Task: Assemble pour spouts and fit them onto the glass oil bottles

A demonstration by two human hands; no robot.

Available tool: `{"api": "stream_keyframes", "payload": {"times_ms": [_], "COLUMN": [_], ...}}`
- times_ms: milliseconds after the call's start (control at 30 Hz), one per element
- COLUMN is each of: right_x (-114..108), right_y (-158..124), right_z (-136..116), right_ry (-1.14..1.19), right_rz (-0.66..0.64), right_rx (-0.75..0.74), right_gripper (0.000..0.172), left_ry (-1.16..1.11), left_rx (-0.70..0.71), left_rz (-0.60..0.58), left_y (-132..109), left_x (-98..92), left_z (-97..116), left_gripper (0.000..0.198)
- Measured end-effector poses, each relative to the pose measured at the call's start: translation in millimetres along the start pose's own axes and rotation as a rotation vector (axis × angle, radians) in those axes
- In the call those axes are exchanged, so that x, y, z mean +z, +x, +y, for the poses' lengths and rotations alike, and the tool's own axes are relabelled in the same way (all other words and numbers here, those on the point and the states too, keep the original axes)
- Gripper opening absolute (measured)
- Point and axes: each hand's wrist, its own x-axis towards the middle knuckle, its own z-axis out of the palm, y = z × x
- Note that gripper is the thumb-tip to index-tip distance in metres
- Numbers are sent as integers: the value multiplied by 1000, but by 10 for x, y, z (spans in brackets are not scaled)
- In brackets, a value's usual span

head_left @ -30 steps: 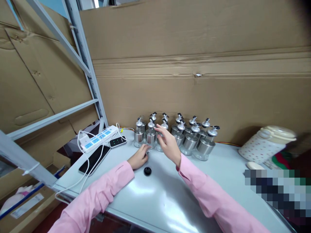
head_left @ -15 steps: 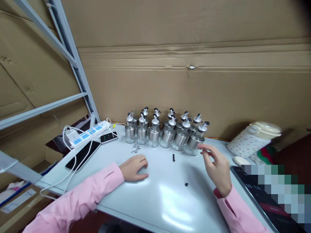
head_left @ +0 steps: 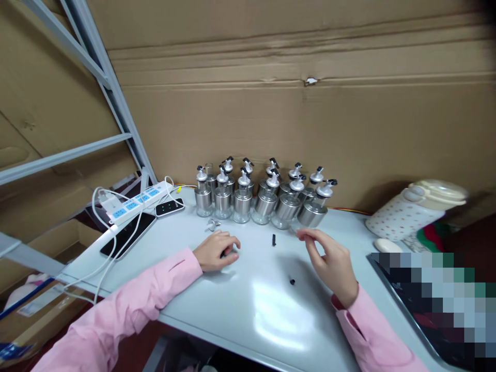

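Observation:
My left hand [head_left: 217, 251] is just above the table, fingers curled in, with a small black part [head_left: 222, 254] partly showing inside the palm. Behind it lies a loose silver pourer top [head_left: 213, 225]. On the right, my right hand [head_left: 329, 261] hovers with thumb and forefinger pinched; whatever may be between the tips is too small to make out. Its fingertips are near the front right bottle [head_left: 312, 213] of several glass bottles with steel sleeves and pourer tops. Between my hands lie a thin black strip [head_left: 274, 240] and a small black cap [head_left: 292, 282].
At left are a power strip [head_left: 139, 202] with white cables, a phone [head_left: 129, 235] and a small black device [head_left: 169, 207]. A dotted white flask [head_left: 411, 212], a white oval object [head_left: 388, 246] and a dark screen [head_left: 411, 299] are at right. Cardboard [head_left: 240, 113] stands behind.
My left hand has lifted slightly and curled, and the black part shows in it. My right hand has moved left, still pinched. The view has tilted down a little.

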Motion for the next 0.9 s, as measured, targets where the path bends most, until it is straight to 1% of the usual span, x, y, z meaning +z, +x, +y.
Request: {"api": "stream_keyframes", "payload": {"times_ms": [67,133,167,233,300,367,400,467,533,567,600,633,700,767,800,833,900], "right_x": [-23,-37,-39,-31,-13,7,14,26,34,40,48,60,91,130,147,162,180], "right_y": [4,9,10,6,-1,-6,-7,-4,-1,0,-2,-7,-24,-47,-57,-65,-75], "right_z": [30,64,80,109,124,118,107,69,18,-11,-41,-72,-138,-203,-233,-258,-291], "right_ry": [-18,-33,-36,-35,-26,-9,6,51,121,164,214,272,406,522,563,595,647], "right_rz": [26,60,74,78,56,31,22,4,-16,-36,-66,-110,-247,-381,-422,-444,-443], "right_rx": [26,39,39,32,29,30,30,37,68,94,124,156,205,233,244,256,292], "right_gripper": [17,17,18,18,18,18,18,18,18,17,16,15,15,17,17,17,14], "left_ry": [-22,-4,17,55,65,58,51,37,14,0,-32,-52,-34,6,21,30,25], "left_rx": [-19,-83,-116,-157,-157,-140,-132,-119,-84,-44,49,159,282,363,386,400,391], "left_rz": [100,222,262,282,262,264,287,359,431,453,491,499,468,441,434,431,429], "left_y": [-12,-14,-14,-14,-15,-15,-13,-6,4,10,15,21,37,57,67,76,89], "left_x": [-65,-111,-126,-147,-161,-170,-169,-146,-79,-28,32,97,227,328,362,384,401], "left_z": [-47,-135,-194,-327,-441,-483,-464,-338,-118,11,141,263,459,572,599,612,608], "left_gripper": [20,28,32,37,37,35,34,33,28,24,21,20,19,17,16,15,15]}}
